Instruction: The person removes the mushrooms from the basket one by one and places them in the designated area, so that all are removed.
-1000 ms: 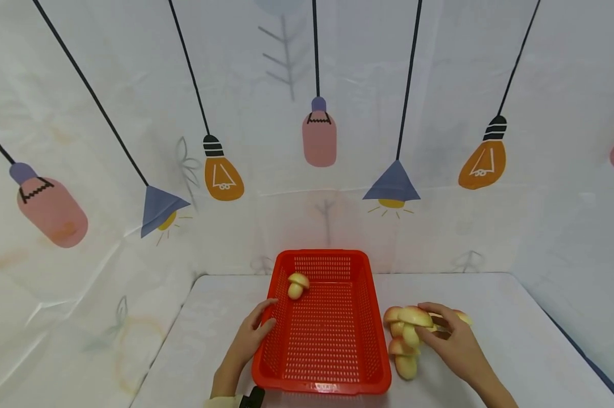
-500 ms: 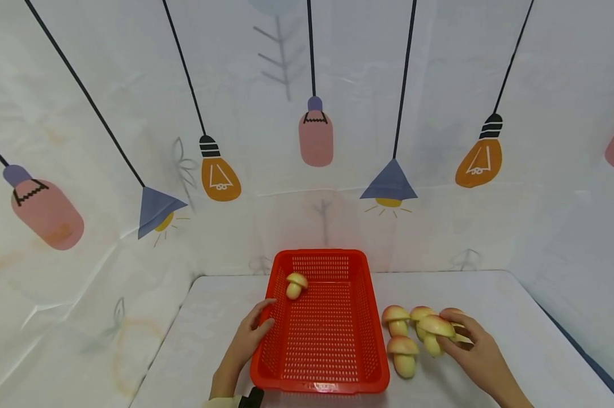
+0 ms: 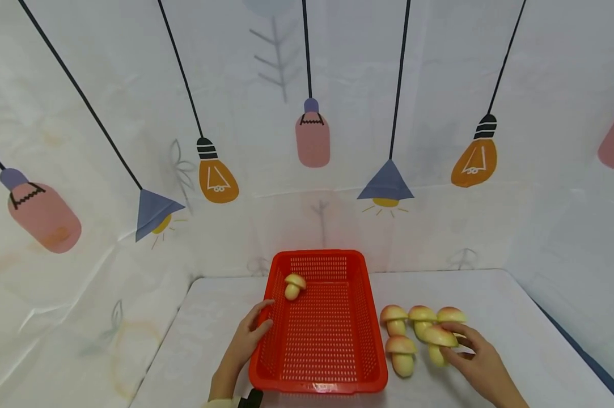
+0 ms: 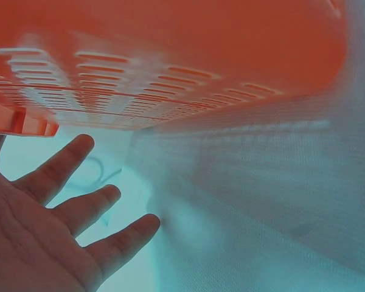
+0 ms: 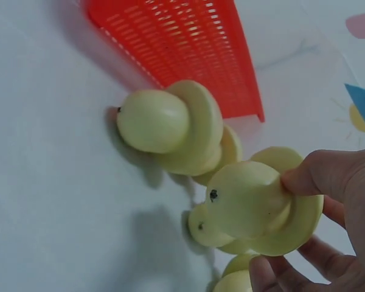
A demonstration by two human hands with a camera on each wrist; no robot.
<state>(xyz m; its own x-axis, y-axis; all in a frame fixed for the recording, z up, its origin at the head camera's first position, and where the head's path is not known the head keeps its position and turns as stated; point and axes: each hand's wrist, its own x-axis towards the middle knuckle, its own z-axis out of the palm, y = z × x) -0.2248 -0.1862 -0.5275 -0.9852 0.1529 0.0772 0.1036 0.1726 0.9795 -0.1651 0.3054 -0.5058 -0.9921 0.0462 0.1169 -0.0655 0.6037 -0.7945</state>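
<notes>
My right hand (image 3: 477, 360) pinches a toy mushroom (image 3: 439, 335) with a pale yellow stem and a reddish-yellow cap, thumb on one side and fingertips on the other. In the right wrist view the held mushroom (image 5: 249, 201) shows its stem end with a dark spot. Several like mushrooms (image 3: 402, 352) stand on the table beside and behind it. My left hand (image 3: 245, 337) touches the left rim of a red plastic basket (image 3: 380, 340); its fingers (image 4: 125, 243) stretch out straight along the outer wall in the left wrist view. One mushroom (image 3: 293, 287) lies in the basket's far left part.
A white table (image 3: 210, 306) carries everything, its back edge against a pale hanging sheet (image 3: 266, 226) printed with lamps and plants. The loose mushrooms sit just right of the basket. A black band (image 3: 252, 398) is at my left wrist.
My right hand has moved to the right and slightly down with the held mushroom, away from the basket, uncovering others behind it. My left hand stays at the basket's rim.
</notes>
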